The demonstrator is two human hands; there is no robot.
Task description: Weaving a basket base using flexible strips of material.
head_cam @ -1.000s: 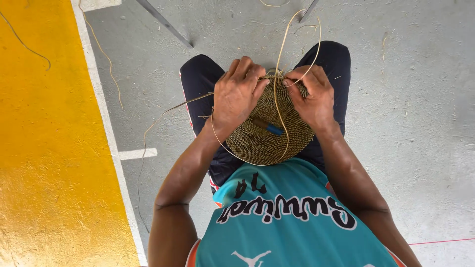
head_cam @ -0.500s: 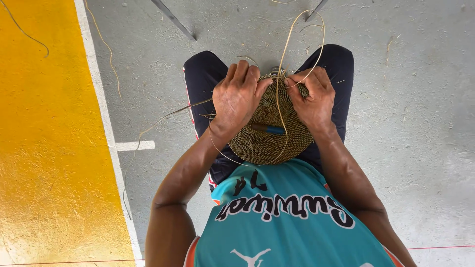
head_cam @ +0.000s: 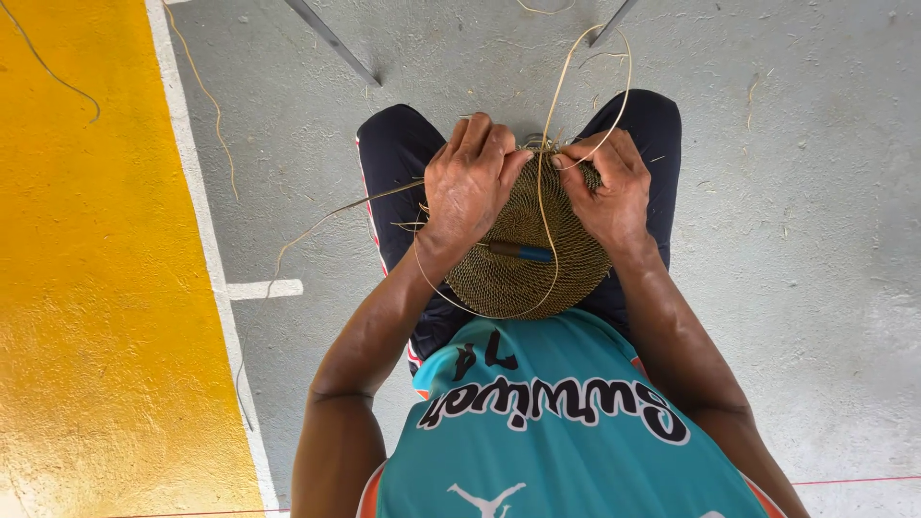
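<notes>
Nearest the camera is the person's teal jersey [head_cam: 566, 432], and just beyond its neckline a round, tightly woven straw disc [head_cam: 523, 245] rests on the lap, across dark trousers [head_cam: 403, 163]. A small tool with a blue handle [head_cam: 520, 251] lies across the middle of the disc, between the two wrists. The left hand [head_cam: 472, 182] lies over the disc's far left edge, fingers bent down over the rim, its grip closed on the weave there. The right hand [head_cam: 606, 187] sits at the far right edge, its grip narrow, thumb and fingers pinching a pale straw strand [head_cam: 547, 206] at the rim. That strand loops up beyond the hands over the knees, then curves back down across the face of the disc and round its near edge. Other loose strands stick out to the left from under the left hand, trailing over the thigh toward the floor. Past the knees lies a grey concrete floor [head_cam: 796, 192], scattered with short straw scraps. To the left a white painted line [head_cam: 192, 192] borders a yellow painted area [head_cam: 86, 288]. At the far top, two thin metal legs [head_cam: 331, 40] slant across the floor.
</notes>
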